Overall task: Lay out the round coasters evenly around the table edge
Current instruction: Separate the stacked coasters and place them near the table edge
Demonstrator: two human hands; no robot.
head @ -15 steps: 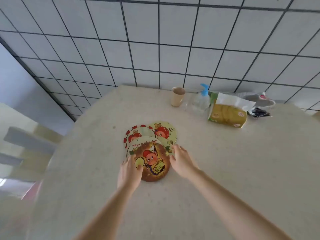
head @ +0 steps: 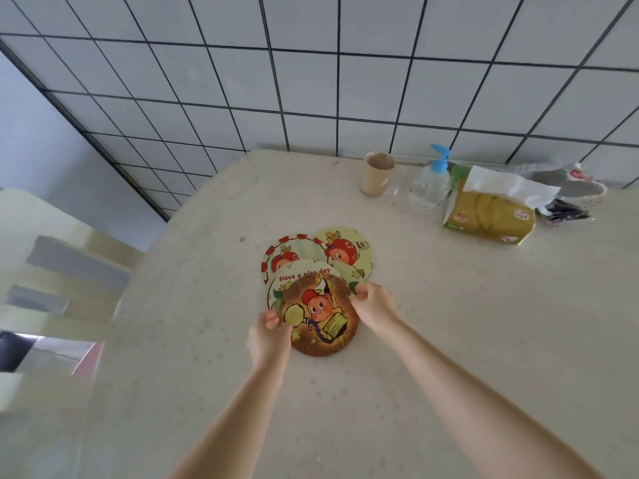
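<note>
Several round coasters lie overlapped in the middle of the cream table (head: 449, 340). On top is a brown coaster (head: 323, 318) with a cartoon tomato figure. Under it sits a "Have a nice day" coaster (head: 297, 273), then a red-rimmed coaster (head: 287, 248) and a pale yellow coaster (head: 349, 248) farther back. My left hand (head: 269, 337) pinches the brown coaster's left edge. At its upper right edge, my right hand (head: 371, 305) pinches the rim. The brown coaster looks slightly tilted up.
At the table's far side stand a beige cup (head: 377, 172), a clear pump bottle (head: 430, 181) with a blue top, a green tissue pack (head: 491, 210) and a bowl (head: 567, 188). A tiled wall rises behind. A chair (head: 62, 278) stands at the left.
Both hands have closed their fingers onto the brown coaster's edges; before they lay flatter beside it. The coaster's edge has lifted a little.
</note>
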